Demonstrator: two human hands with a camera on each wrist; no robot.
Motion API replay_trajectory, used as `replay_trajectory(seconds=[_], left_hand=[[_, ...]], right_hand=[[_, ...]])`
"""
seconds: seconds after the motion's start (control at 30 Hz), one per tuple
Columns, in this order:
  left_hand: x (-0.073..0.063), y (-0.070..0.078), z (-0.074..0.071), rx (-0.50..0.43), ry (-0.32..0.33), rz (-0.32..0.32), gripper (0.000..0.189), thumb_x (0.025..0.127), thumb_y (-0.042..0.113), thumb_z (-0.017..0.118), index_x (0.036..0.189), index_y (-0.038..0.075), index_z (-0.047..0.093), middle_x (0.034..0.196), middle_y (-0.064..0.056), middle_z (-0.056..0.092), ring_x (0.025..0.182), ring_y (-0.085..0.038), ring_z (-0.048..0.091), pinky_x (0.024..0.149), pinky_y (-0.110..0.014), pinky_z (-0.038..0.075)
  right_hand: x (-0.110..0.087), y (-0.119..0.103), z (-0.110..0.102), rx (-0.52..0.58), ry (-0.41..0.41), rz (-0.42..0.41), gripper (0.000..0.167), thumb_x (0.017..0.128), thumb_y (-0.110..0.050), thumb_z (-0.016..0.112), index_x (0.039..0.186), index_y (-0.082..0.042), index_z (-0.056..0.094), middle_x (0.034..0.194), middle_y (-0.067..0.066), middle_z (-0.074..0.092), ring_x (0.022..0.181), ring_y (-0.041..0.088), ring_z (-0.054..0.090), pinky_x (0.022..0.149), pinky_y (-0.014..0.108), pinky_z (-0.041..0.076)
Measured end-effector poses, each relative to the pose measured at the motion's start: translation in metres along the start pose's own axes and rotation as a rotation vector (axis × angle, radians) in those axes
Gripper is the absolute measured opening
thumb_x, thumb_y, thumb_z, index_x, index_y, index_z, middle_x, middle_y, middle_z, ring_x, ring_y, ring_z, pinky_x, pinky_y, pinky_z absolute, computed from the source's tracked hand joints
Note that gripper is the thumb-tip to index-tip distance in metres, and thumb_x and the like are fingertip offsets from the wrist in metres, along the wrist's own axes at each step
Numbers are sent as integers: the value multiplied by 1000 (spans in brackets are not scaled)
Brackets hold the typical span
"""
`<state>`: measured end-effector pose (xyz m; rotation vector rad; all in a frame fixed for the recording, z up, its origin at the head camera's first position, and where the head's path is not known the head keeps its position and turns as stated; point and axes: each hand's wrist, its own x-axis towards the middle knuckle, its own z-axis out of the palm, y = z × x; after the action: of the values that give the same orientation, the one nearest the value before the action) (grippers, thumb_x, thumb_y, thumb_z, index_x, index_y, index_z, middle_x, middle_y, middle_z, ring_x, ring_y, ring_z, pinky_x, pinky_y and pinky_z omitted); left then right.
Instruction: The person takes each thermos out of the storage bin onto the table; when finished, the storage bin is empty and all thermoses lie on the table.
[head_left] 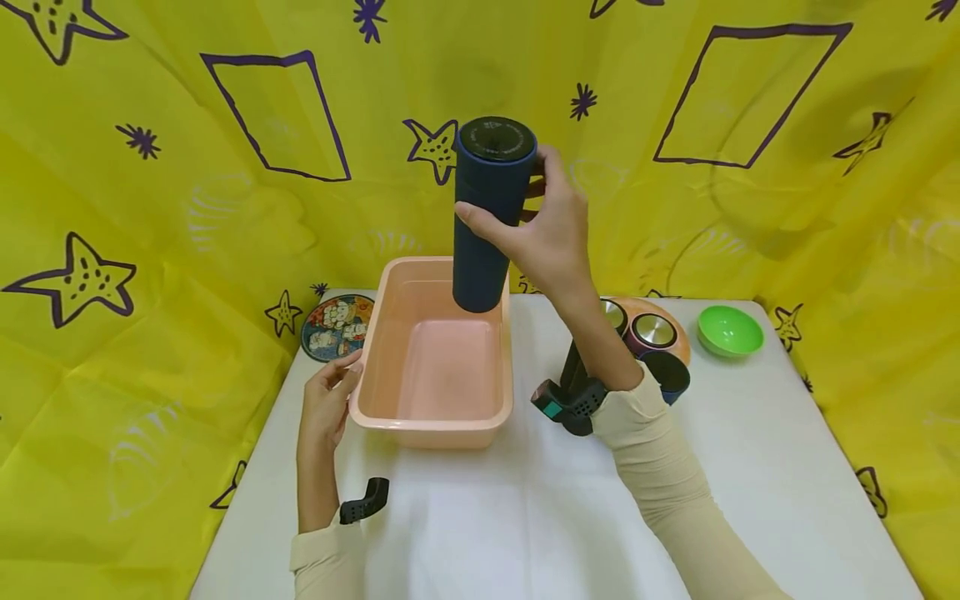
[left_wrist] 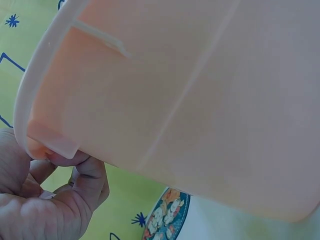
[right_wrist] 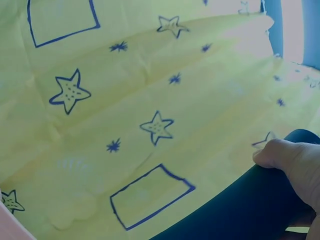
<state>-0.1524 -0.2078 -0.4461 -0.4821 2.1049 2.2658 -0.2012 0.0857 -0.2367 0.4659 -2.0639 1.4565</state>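
My right hand (head_left: 536, 221) grips a tall dark blue flask (head_left: 487, 212) with a black lid, holding it upright in the air over the far end of a pink plastic basin (head_left: 491, 417). In the right wrist view the flask (right_wrist: 240, 210) fills the lower right with a thumb (right_wrist: 280, 155) pressed on it. My left hand (head_left: 330, 400) holds the basin's near left corner; in the left wrist view its fingers (left_wrist: 82, 175) curl under the basin rim (left_wrist: 30, 125). The basin looks empty.
A white table (head_left: 750, 467) is backed by a yellow star-patterned cloth. A picture plate (head_left: 337, 327) lies left of the basin. To the right sit an orange tray (head_left: 667, 312) with metal bowls (head_left: 654, 331), a dark cup (head_left: 667, 375) and a green bowl (head_left: 730, 331).
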Motion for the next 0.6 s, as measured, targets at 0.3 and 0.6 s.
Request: replay_trajectory(seconds=[0.3, 0.6], left_hand=[[-1, 0, -3, 9, 9, -2, 41, 99, 16, 58, 138, 3, 53, 102, -1, 54, 89, -9, 65, 78, -26, 59], [1, -2, -1, -18, -1, 14, 40, 98, 14, 58, 137, 2, 54, 97, -1, 56, 84, -9, 65, 73, -24, 59]], right_hand=[[-23, -14, -25, -23, -31, 4, 65, 71, -27, 86, 124, -5, 55, 106, 6, 64, 90, 10, 57, 75, 26, 58], [-53, -12, -50, -114, -46, 10, 64, 69, -20, 87, 124, -5, 56, 105, 5, 66, 91, 8, 57, 71, 22, 54]])
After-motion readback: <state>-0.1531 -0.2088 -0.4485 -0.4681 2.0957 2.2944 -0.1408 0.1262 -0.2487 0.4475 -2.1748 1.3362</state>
